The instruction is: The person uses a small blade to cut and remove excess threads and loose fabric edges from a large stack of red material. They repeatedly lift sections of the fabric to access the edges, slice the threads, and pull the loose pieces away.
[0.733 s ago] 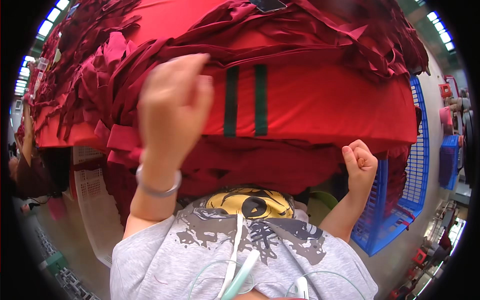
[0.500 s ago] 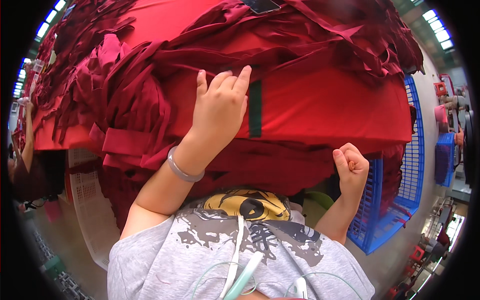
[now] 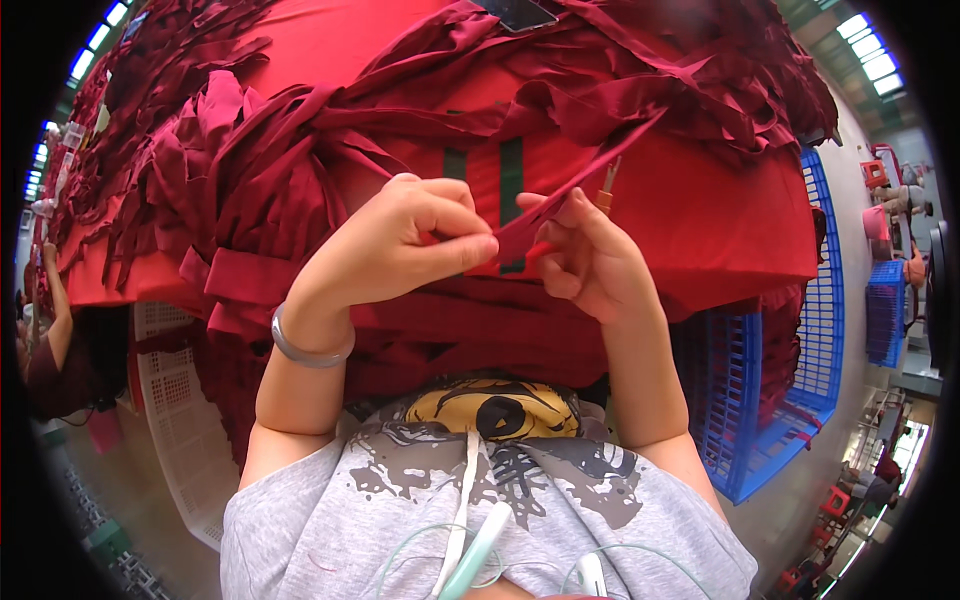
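A dark red fabric strip [image 3: 622, 145] runs from the cloth at the far side of the table down between my hands. My left hand [image 3: 415, 225] pinches its near end between thumb and fingers. Close beside it, my right hand [image 3: 600, 250] has its fingers curled, with the strip passing along the thumb and fingertips. Behind that thumb sticks up a seam ripper [image 3: 607, 185] with an orange-brown handle and forked metal tip, held in the right hand; the rest of it is hidden by the fingers.
Piled dark red strips [image 3: 270, 190] cover the left and far parts of the red-covered table [image 3: 720, 220]. A phone [image 3: 520, 12] lies at the far edge. A blue plastic basket [image 3: 740, 420] stands at right, a white crate [image 3: 175, 400] at left. Another person's arm [image 3: 60, 310] shows far left.
My left hand, spread and empty before, has come down and closed on the strip. My right hand has risen from the table's right front edge to the strip, bringing the seam ripper.
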{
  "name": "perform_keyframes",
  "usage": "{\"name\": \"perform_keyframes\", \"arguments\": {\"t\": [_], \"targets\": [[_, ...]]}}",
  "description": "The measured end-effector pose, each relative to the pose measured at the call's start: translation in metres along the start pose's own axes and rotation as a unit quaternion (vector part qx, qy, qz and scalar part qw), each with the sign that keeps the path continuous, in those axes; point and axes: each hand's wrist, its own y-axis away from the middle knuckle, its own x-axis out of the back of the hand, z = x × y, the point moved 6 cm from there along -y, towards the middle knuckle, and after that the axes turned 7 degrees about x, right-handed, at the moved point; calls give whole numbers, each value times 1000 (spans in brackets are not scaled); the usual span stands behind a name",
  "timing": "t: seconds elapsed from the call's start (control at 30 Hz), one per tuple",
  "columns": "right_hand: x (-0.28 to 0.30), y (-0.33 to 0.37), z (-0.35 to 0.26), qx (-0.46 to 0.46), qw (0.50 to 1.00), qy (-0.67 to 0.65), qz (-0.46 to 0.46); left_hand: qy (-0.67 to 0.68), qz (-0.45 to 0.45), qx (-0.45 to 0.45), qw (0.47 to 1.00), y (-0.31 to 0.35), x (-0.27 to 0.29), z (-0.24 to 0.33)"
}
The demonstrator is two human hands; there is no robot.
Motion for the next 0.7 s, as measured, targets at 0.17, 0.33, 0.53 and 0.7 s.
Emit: {"name": "perform_keyframes", "arguments": {"t": [0.17, 0.33, 0.53, 0.7], "targets": [[11, -5, 9, 52, 998, 29, -24, 83, 206, 120, 968, 14, 34, -14], [5, 27, 18, 103, 994, 27, -36, -488, 626, -40, 607, 39, 75, 19], [-30, 80, -24, 505, 772, 379, -69, -123, 146, -133, 973, 26, -59, 43], [4, 79, -59, 497, 863, 67, -62, -102, 151, -107, 977, 38, -26, 36]]}}
